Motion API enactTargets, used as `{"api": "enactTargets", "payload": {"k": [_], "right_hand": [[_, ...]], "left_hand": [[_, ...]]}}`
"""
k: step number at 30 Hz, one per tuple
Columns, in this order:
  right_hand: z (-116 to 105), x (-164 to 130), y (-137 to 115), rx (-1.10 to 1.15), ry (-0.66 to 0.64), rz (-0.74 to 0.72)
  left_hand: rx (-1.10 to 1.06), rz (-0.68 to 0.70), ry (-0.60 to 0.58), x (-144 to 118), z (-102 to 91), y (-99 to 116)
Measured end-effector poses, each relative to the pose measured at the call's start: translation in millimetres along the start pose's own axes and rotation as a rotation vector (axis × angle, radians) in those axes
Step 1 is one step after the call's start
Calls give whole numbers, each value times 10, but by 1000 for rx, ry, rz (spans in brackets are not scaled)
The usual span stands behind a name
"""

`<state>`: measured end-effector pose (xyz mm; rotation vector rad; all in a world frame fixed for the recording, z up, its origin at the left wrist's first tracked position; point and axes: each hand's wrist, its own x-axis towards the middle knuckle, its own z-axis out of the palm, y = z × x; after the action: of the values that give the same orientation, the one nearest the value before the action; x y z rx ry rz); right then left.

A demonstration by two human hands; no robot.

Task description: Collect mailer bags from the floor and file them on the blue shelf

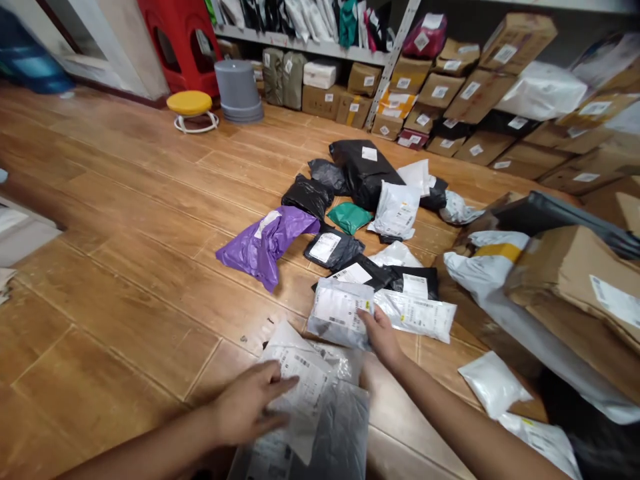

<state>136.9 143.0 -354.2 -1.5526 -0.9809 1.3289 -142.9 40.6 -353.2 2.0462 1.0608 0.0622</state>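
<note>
My left hand point(253, 403) lies flat with spread fingers on a grey labelled mailer bag point(310, 407) at the bottom centre of the floor. My right hand point(380, 333) grips the lower right edge of a clear plastic parcel with a white label point(339, 312), lifted slightly off the floor. Next to it lies another clear labelled parcel point(417, 313). Beyond them, a scatter of bags spreads out: a purple bag point(265, 243), a green one point(349, 217), several black ones point(363, 170).
Shelves with cardboard boxes point(440, 90) line the back wall. A yellow stool point(190, 107) and grey bucket point(239, 90) stand at the back left. Large boxes and a white sack point(500, 293) crowd the right. Small white parcels point(493, 383) lie near my right arm.
</note>
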Motion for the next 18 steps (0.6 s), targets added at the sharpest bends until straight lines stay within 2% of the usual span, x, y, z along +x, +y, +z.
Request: {"api": "enactTargets", "payload": {"k": [1,3,4,5,7,9,12,14,16,18], "right_hand": [[-106,-57,-57,40,-35,25],[-245,-181,-125,108,-115,96],[-280,-242,-134,133,-154,129],[-298,-298,-130,147,-205,154],[-293,-383,-109,114,-369,158],[-249,-430,-115,-12,-604,101],[-104,-463,-203,-238,-884,-82],[52,-478,-240,-329,-916,-269],[227,-479,-169,-429,-846,-496],[365,-447,28,-543,-767,-686]], "left_hand": [[-37,-64,95,44,-35,-24],[-145,-309,282,139,-101,-103],[-231,-426,312,180,-125,-148],[-336,-498,289,213,-144,-187],[-504,-495,183,254,-186,-225],[-504,-347,125,286,-251,-188],[-401,-30,22,393,-354,-38],[-451,38,80,496,-363,53],[-554,-114,249,563,-299,94],[-597,-325,340,549,-167,77]]}}
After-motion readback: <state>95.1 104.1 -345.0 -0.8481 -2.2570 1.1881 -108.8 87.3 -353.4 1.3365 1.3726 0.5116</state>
